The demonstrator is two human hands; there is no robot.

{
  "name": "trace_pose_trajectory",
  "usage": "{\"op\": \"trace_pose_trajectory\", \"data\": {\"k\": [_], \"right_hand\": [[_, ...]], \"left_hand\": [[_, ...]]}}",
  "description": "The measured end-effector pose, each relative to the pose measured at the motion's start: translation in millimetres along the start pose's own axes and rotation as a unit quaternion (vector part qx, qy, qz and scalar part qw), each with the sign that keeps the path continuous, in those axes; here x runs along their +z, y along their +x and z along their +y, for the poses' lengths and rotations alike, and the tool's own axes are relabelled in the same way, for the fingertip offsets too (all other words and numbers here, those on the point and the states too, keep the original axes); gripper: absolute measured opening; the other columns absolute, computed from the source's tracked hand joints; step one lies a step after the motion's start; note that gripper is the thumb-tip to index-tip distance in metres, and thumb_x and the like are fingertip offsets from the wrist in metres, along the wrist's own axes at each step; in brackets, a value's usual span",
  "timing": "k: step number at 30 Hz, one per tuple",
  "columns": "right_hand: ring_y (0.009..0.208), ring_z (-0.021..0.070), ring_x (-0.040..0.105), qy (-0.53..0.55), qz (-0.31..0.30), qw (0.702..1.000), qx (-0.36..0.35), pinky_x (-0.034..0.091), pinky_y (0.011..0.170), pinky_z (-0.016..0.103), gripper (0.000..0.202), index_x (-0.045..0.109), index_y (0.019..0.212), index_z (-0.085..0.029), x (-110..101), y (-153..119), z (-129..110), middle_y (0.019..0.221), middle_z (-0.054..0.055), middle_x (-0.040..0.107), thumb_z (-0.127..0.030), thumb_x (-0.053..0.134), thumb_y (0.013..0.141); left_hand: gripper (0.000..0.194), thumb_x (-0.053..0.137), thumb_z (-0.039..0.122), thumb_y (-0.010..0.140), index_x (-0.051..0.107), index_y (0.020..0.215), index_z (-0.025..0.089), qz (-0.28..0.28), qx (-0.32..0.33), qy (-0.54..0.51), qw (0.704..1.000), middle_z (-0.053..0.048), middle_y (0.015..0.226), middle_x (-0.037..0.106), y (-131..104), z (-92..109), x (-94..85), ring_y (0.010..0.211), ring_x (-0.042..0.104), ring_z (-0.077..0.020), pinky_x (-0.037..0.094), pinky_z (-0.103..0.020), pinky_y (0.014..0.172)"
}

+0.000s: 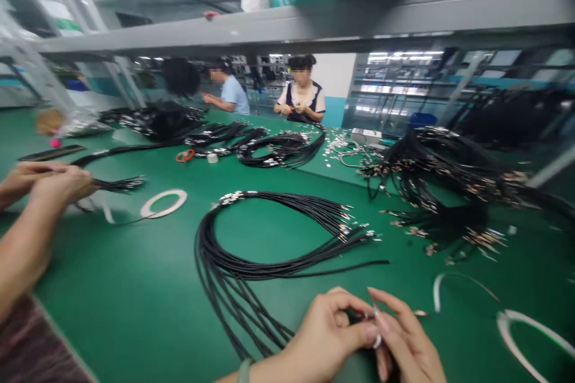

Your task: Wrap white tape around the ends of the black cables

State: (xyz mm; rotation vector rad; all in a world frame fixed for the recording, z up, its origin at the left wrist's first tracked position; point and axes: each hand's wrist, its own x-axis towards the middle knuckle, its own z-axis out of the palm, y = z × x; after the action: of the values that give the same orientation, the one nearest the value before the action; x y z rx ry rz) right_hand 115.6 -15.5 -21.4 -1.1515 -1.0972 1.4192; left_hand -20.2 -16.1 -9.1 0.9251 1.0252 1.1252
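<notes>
At the bottom of the view my left hand (330, 329) is closed in a pinch around a black cable (359, 313), mostly hidden by the fingers. Facing it, my right hand (411, 341) pinches a small white strip (377, 341) against the cable, and its fingertips touch those of the left. A coppery cable end (421, 313) sticks out past the right fingers. Just beyond my hands lies a looped bundle of black cables (269, 269), with bare metal ends to the right and white bands at its upper left.
A white tape roll (534, 341) lies at right, another tape roll (164, 203) at left. Heaped black cables (431, 167) cover the back right. At left a co-worker's hands (58, 185) hold cables. Two people sit beyond. A grey shelf beam (287, 30) crosses overhead.
</notes>
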Motion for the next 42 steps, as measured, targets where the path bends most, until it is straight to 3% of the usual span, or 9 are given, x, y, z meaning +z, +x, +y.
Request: {"op": "trace_pose_trajectory", "data": {"k": [4,8,11,18,23,27,33,39,42], "right_hand": [[0.035,0.0077,0.041,0.005,-0.045,0.998,-0.037,0.029,0.04,0.019,0.042,0.056,0.115,-0.019,0.6,5.0,-1.2,0.049,-0.005,0.052,-0.048,0.054,0.085],[0.035,0.0061,0.043,0.007,-0.096,0.995,-0.029,0.03,0.04,0.018,0.042,0.051,0.118,-0.018,-1.2,8.4,-0.8,0.06,-0.001,0.06,-0.047,0.049,0.088],[0.037,0.0063,0.043,0.003,-0.13,0.991,-0.023,0.031,0.04,0.019,0.043,0.049,0.119,-0.017,-2.2,8.9,-0.7,0.061,-0.001,0.06,-0.047,0.049,0.089],[0.036,0.0057,0.04,0.003,-0.125,0.992,-0.018,0.029,0.04,0.019,0.042,0.046,0.12,-0.016,-1.9,10.2,-1.0,0.057,-0.003,0.057,-0.045,0.048,0.09],[0.037,0.0059,0.039,0.002,-0.128,0.992,-0.015,0.028,0.04,0.019,0.045,0.045,0.122,-0.016,-1.7,10.3,-2.4,0.058,-0.003,0.058,-0.046,0.048,0.09],[0.037,0.006,0.034,-0.022,-0.139,0.99,-0.017,0.026,0.038,0.019,0.045,0.046,0.123,-0.015,-1.8,9.1,-2.1,0.056,-0.003,0.056,-0.046,0.046,0.09],[0.044,0.009,0.039,-0.059,-0.176,0.982,-0.04,0.028,0.043,0.021,0.041,0.05,0.122,-0.017,-2.8,7.7,-0.8,0.055,-0.003,0.053,-0.045,0.045,0.092],[0.052,0.0125,0.046,-0.075,-0.19,0.978,-0.048,0.034,0.052,0.025,0.042,0.052,0.122,-0.018,-4.2,10.7,2.9,0.057,-0.002,0.051,-0.045,0.044,0.092],[0.052,0.0123,0.044,-0.077,-0.195,0.977,-0.037,0.033,0.052,0.025,0.049,0.044,0.131,-0.02,-5.4,11.2,3.3,0.058,-0.004,0.049,-0.048,0.043,0.091]], "left_hand": [[0.034,0.077,0.036,0.066,0.072,0.091,0.014,-0.03,0.0,-0.033,0.999,-0.001,0.079,0.053,4.9,3.4,-1.0,0.06,0.054,-0.0085,0.046,-0.023,0.06],[0.023,0.071,0.035,0.073,0.073,0.08,0.014,-0.038,0.005,0.019,0.999,0.0,0.072,0.053,9.7,8.1,-3.9,0.053,0.048,-0.0068,0.042,-0.023,0.056],[0.021,0.066,0.033,0.078,0.072,0.075,0.014,-0.033,0.032,0.058,0.997,-0.002,0.073,0.056,9.4,8.7,-5.7,0.06,0.051,-0.0099,0.042,-0.024,0.062],[0.023,0.062,0.03,0.082,0.069,0.067,0.014,-0.032,0.067,0.142,0.987,-0.004,0.076,0.056,5.3,6.4,-6.5,0.075,0.054,-0.0152,0.042,-0.026,0.072],[0.017,0.062,0.03,0.081,0.071,0.079,0.015,-0.018,0.072,0.146,0.986,-0.004,0.08,0.056,6.0,5.3,-7.7,0.072,0.054,-0.0133,0.043,-0.024,0.067],[0.029,0.063,0.032,0.08,0.061,0.106,0.019,0.041,0.052,0.097,0.993,-0.002,0.088,0.057,3.1,8.9,-7.4,0.054,0.049,-0.0058,0.041,-0.018,0.051],[0.028,0.068,0.029,0.078,0.051,0.099,0.02,0.054,0.023,0.047,0.997,0.002,0.082,0.061,0.6,12.7,-2.6,0.043,0.043,-0.0004,0.037,-0.013,0.042],[0.029,0.069,0.025,0.077,0.051,0.098,0.019,0.056,0.036,0.005,0.998,0.001,0.075,0.063,2.2,6.1,-3.3,0.058,0.058,-0.0074,0.045,-0.015,0.053],[0.028,0.069,0.025,0.077,0.051,0.098,0.019,0.049,0.039,-0.012,0.998,0.001,0.073,0.062,3.6,2.7,-4.7,0.061,0.06,-0.0092,0.048,-0.018,0.058]]}}
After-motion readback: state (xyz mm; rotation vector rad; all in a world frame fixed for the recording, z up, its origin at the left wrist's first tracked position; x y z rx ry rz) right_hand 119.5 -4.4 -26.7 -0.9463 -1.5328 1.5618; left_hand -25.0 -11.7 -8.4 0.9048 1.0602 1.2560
